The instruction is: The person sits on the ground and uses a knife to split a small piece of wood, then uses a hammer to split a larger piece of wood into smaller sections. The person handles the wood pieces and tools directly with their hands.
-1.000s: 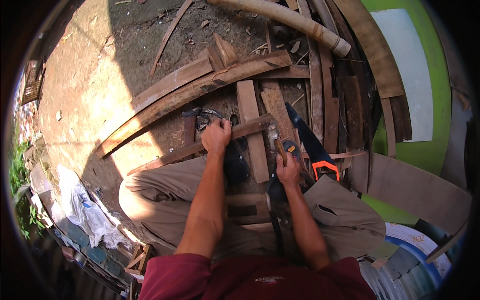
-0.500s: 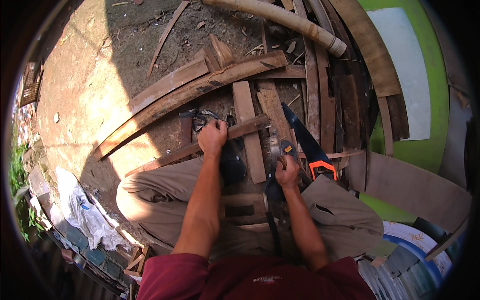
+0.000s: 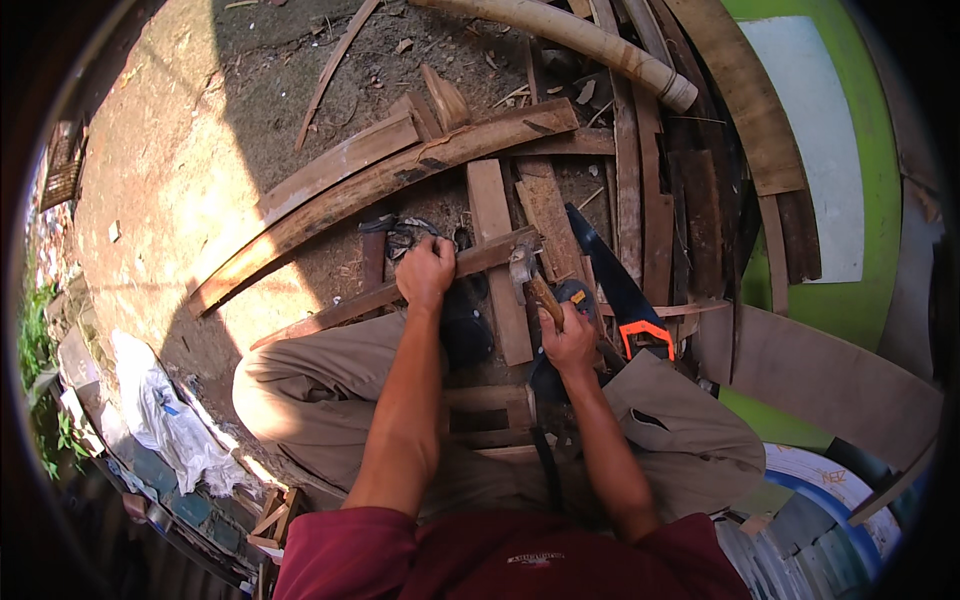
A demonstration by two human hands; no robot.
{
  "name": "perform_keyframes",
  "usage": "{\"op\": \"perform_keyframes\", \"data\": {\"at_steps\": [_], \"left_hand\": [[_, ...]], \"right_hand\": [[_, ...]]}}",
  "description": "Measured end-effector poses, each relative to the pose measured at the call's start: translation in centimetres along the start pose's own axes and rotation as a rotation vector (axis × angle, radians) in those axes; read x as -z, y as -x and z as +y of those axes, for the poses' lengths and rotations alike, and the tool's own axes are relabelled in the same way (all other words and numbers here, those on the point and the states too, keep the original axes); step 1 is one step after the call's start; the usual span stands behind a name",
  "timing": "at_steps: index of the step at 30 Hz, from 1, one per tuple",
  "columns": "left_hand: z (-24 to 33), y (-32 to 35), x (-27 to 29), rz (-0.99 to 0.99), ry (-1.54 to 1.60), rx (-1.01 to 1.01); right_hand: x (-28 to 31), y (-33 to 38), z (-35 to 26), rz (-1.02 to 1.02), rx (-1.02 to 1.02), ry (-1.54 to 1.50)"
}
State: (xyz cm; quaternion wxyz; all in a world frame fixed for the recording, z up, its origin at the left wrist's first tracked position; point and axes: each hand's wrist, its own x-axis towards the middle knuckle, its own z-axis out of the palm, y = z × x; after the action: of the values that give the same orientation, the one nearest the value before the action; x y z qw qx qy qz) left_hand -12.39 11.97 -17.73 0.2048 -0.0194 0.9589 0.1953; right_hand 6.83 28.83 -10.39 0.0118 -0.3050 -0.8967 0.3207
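My left hand is closed around a narrow wooden strip, which runs slantwise across a short plank. A hammer with a wooden handle and metal head is in my right hand, fingers wrapped round the handle. Its head is at the right end of the strip; whether they touch, I cannot tell. Right of the hammer lies a handsaw with a dark blade and orange-edged handle. Beyond my left hand, a dark crumpled item lies beside another tool-like handle.
A long curved board lies across the ground ahead. Several planks and a bamboo pole are piled at the far right, beside a green sheet. A white plastic sack lies at the left.
The hammer has swung left and its head has moved away from me, to the strip's right end. My right hand has shifted slightly left; my left hand stays put.
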Motion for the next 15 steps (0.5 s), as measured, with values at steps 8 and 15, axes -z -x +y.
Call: {"op": "perform_keyframes", "data": {"at_steps": [8, 15], "left_hand": [[-0.1, 0.0, -0.2, 0.023, 0.009, -0.007], [-0.4, 0.0, -0.4, -0.008, -0.016, 0.004]], "right_hand": [[0.5, 0.0, -1.9, 0.000, -0.027, -0.052], [1.2, -0.1, 0.3, -0.049, -0.365, 0.156]]}}
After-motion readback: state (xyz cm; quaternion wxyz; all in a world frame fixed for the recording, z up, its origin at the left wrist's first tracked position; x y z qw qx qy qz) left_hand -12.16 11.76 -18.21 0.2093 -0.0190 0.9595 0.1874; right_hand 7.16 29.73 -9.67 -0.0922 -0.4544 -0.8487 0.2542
